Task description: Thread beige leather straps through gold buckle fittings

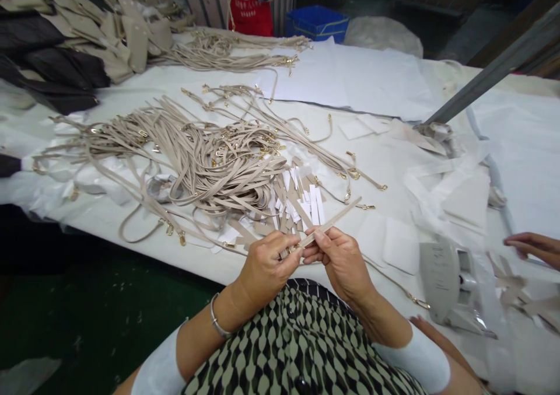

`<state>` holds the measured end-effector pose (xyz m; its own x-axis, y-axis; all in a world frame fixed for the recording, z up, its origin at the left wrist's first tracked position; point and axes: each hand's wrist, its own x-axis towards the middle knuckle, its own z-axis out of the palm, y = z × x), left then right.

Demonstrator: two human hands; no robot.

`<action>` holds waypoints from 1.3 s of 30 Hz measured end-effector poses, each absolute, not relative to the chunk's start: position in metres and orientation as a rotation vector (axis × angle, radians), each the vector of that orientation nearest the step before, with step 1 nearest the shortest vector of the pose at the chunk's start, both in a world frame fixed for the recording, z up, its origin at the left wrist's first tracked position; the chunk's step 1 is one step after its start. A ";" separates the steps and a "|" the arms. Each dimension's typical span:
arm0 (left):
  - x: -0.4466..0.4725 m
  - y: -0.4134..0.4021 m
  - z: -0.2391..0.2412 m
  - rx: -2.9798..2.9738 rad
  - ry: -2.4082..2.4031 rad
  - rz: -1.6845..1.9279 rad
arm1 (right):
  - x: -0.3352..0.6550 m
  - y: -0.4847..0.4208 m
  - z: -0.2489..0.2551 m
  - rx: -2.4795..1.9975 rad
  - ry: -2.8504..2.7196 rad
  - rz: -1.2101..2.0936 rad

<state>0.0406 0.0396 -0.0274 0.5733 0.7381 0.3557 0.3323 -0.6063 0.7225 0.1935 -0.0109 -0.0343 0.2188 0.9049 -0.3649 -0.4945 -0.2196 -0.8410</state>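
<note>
The beige strip (329, 224) lies slantwise above the table's (350, 80) near edge, its free end pointing up-right toward the strap pile (210, 161); left hand (266, 266) and right hand (341, 261) both pinch its lower end.

table (394, 80) | white sheets (350, 74) | beige straps (210, 161) | short strips (297, 199) | bags (87, 39)

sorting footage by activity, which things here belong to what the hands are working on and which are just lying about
In hand:
- beige strip, pinched by left hand and right hand
- pile of short strips just beyond the hands
- tangle of beige straps

Lying about:
- blue crate
- dark bags
- white sheets
- grey iron
</note>
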 end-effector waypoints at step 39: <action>0.026 0.021 -0.027 1.561 1.061 0.919 | 0.165 -0.025 -0.030 -1.268 -0.511 1.224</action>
